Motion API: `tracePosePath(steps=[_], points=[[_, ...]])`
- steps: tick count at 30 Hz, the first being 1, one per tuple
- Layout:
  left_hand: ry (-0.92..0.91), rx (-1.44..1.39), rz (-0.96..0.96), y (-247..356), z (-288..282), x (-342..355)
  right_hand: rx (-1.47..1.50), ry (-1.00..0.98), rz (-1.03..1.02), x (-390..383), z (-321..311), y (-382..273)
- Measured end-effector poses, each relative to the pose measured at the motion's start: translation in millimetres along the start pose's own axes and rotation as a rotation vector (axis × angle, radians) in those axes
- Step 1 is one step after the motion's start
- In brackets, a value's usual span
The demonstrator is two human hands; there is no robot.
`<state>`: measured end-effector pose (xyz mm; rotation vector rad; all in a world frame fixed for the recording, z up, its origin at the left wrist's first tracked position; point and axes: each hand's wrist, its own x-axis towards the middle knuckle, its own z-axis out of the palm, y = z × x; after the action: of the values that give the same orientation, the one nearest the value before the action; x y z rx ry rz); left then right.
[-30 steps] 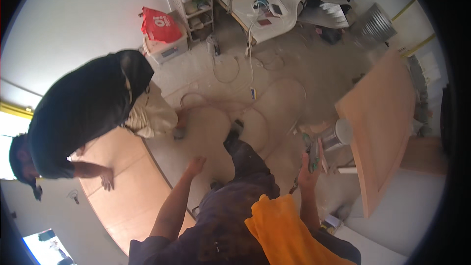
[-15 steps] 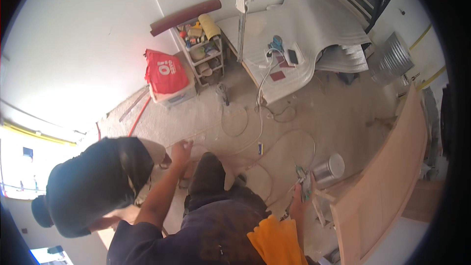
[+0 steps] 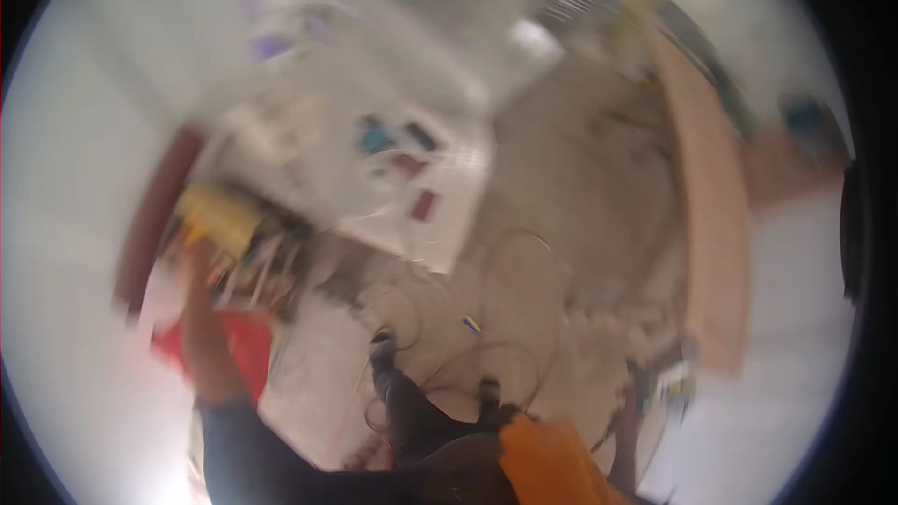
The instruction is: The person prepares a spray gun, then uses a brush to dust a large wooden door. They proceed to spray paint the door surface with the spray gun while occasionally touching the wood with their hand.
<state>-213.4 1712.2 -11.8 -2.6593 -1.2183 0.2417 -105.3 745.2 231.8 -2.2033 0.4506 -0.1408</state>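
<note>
Motion smears this view. My left arm stretches up to the small shelf rack point(image 3: 271, 276) at the left, and my left hand point(image 3: 194, 241) is at the yellow roll point(image 3: 223, 217) on its top. The fingers are too blurred to tell whether they grip it. At the lower right my right hand point(image 3: 638, 388) hangs low beside a pale, greenish blurred shape point(image 3: 673, 385), which seems to be the grey-and-green hand tool it held earlier. Below my left forearm lies a red bag point(image 3: 245, 348).
A dark red roll point(image 3: 161, 220) leans by the left wall. The covered table point(image 3: 458, 224) bears a blue tool point(image 3: 374, 136) and dark red pads point(image 3: 424, 206). Looped cords point(image 3: 505, 351) lie on the floor by my feet. A long wooden panel point(image 3: 716, 252) stands at the right.
My view has swung round, so the rack and table sit further left and lower. My left hand has reached up to the rack. The other person at the left is out of view.
</note>
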Motion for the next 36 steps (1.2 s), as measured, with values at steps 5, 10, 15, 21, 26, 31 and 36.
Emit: tracePosePath(steps=[5, 10, 15, 21, 26, 31, 36], points=[[0.006, -0.078, -0.012, -9.5, 33.2, 111.4, -0.093, 0.065, -0.106, -15.4, 18.1, -50.0], [0.022, -0.039, 0.029, 34.6, 7.1, 158.0, 0.038, 0.164, 0.102, -46.0, 28.1, -86.7], [0.030, -0.069, 0.040, 62.0, -4.1, 155.4, 0.083, 0.188, 0.122, -46.4, 38.3, -103.2], [0.168, -0.385, 0.117, 157.7, -27.9, 51.8, 0.208, 0.307, 0.178, -42.0, 3.1, -91.8], [-0.111, -0.825, 0.052, 240.5, -31.3, -128.4, 0.306, 0.519, 0.060, -14.0, -41.2, -58.0], [-0.648, -1.072, -0.216, 302.8, -48.9, -242.8, 0.454, 0.600, 0.032, 21.5, -81.4, -39.5], [-0.966, -1.155, 0.553, 539.9, -191.3, -302.3, 0.520, 0.590, -0.001, 57.7, -123.7, 0.3]])
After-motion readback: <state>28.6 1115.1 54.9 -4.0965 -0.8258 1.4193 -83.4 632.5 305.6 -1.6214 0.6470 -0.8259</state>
